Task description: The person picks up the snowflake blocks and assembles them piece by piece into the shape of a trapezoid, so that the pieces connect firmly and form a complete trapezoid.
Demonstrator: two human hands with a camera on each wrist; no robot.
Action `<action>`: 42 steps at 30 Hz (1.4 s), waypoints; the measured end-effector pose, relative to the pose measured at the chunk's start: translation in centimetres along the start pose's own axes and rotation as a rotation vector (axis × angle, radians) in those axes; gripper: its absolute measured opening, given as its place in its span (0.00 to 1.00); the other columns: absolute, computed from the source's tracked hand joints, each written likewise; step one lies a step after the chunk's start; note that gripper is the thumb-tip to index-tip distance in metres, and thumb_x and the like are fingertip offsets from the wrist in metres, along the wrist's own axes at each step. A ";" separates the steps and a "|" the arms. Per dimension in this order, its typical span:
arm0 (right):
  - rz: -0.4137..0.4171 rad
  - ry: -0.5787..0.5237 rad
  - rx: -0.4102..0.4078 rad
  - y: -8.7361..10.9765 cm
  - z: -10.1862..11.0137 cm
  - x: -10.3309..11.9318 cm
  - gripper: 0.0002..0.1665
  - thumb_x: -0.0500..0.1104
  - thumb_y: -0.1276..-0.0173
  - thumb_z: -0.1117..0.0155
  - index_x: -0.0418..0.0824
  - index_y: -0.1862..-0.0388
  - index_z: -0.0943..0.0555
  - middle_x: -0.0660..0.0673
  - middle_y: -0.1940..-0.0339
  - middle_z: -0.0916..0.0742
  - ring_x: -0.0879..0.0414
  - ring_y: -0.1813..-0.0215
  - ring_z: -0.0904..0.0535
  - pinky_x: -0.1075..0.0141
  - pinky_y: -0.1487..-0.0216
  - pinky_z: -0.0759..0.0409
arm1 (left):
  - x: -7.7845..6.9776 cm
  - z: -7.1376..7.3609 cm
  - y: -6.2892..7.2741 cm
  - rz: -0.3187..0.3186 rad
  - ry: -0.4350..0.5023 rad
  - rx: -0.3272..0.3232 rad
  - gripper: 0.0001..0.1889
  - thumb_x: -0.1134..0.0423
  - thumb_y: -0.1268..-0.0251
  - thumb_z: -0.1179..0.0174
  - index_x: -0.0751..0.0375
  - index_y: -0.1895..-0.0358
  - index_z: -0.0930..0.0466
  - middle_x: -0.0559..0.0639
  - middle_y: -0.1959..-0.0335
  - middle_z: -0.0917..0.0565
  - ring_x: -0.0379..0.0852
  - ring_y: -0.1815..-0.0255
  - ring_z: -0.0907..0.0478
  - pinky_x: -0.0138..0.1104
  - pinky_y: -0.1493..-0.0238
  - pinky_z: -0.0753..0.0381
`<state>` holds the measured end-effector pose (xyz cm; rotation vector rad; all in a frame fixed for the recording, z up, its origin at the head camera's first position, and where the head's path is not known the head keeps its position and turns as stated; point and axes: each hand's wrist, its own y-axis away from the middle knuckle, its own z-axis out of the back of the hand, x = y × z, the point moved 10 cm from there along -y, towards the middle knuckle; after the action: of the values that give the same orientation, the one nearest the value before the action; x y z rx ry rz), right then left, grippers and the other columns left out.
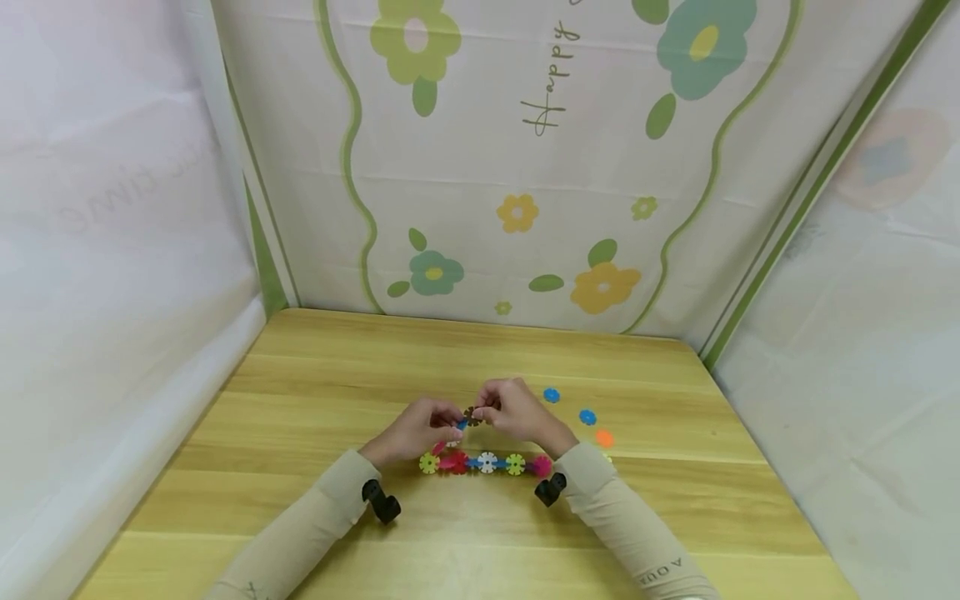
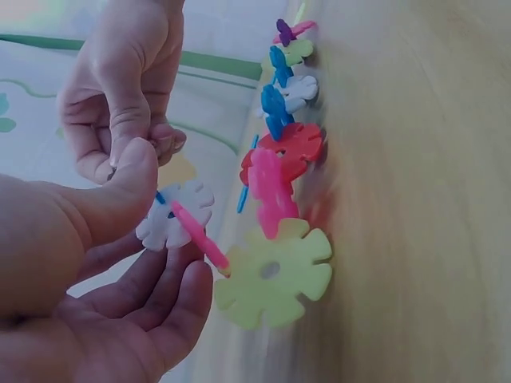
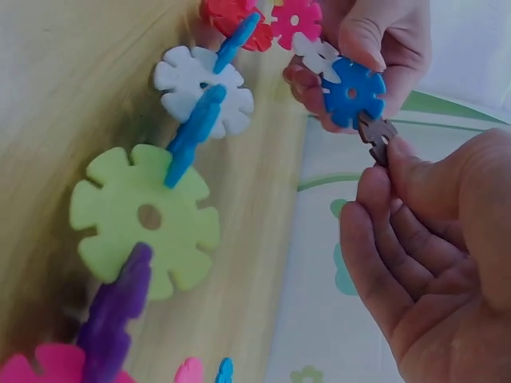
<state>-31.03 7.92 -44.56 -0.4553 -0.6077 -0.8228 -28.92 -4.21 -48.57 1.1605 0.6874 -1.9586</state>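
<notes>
The wooden table (image 1: 480, 550) fills the lower part of the head view. The row of linked discs (image 1: 487, 462) lies on it at lower centre, just below both hands in the frame. The right hand (image 1: 517, 408), right of centre, pinches the brown disc (image 3: 373, 132) between thumb and fingertips. The left hand (image 1: 417, 429), left of centre, pinches the adjoining blue disc (image 3: 363, 108), thumb on its face.

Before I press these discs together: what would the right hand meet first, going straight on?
Probably the blue disc in the left hand, just past the brown disc that the right hand pinches; depth is uncertain.
</notes>
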 end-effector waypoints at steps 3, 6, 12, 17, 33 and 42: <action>0.002 0.001 0.007 -0.2 -0.1 0.1 0.06 0.36 0.24 0.32 0.41 0.65 0.14 0.41 0.70 0.10 0.62 0.74 0.20 0.69 0.71 0.19 | -0.1 0.0 0.0 -0.018 -0.016 -0.002 0.10 0.66 0.23 0.36 0.68 0.47 0.14 0.53 0.59 0.11 0.46 0.60 0.17 0.35 0.58 0.15; -0.012 -0.018 0.007 -0.3 -0.3 0.2 0.07 0.34 0.24 0.32 0.40 0.66 0.14 0.39 0.70 0.10 0.58 0.73 0.18 0.69 0.71 0.20 | -0.1 0.1 0.0 -0.021 -0.018 -0.002 0.10 0.67 0.23 0.37 0.69 0.47 0.14 0.54 0.59 0.11 0.47 0.62 0.17 0.33 0.60 0.16; -0.051 -0.084 0.020 -0.6 -0.8 0.0 0.08 0.33 0.24 0.33 0.40 0.66 0.14 0.37 0.68 0.09 0.44 0.69 0.14 0.69 0.71 0.19 | 0.0 0.2 0.2 -0.007 -0.010 0.008 0.10 0.67 0.22 0.38 0.69 0.48 0.14 0.59 0.61 0.11 0.49 0.66 0.18 0.31 0.65 0.19; -0.061 -0.094 0.068 -0.9 -0.2 -0.8 0.07 0.40 0.21 0.34 0.42 0.62 0.13 0.38 0.65 0.09 0.40 0.63 0.12 0.64 0.67 0.15 | 0.1 0.5 0.2 0.033 0.021 0.017 0.13 0.63 0.20 0.39 0.67 0.44 0.15 0.60 0.57 0.11 0.47 0.63 0.18 0.35 0.61 0.16; -0.189 0.202 0.187 2.5 2.9 -7.3 0.04 0.39 0.30 0.25 0.39 0.59 0.11 0.48 0.65 0.11 0.60 0.67 0.20 0.65 0.63 0.18 | 1.1 1.2 0.6 0.139 0.016 -0.002 0.19 0.53 0.20 0.38 0.54 0.34 0.19 0.50 0.49 0.15 0.46 0.49 0.18 0.43 0.45 0.16; -0.265 0.112 0.142 3.5 2.7 -9.2 0.05 0.36 0.30 0.25 0.39 0.61 0.15 0.48 0.66 0.12 0.57 0.68 0.20 0.67 0.65 0.19 | 1.7 1.4 0.8 0.175 0.025 -0.001 0.25 0.44 0.22 0.38 0.54 0.32 0.21 0.49 0.44 0.16 0.47 0.43 0.19 0.48 0.37 0.18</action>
<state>-33.99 16.54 -49.10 -0.1991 -0.6257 -1.0418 -29.48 -6.29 -49.49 1.2046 0.5785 -1.8002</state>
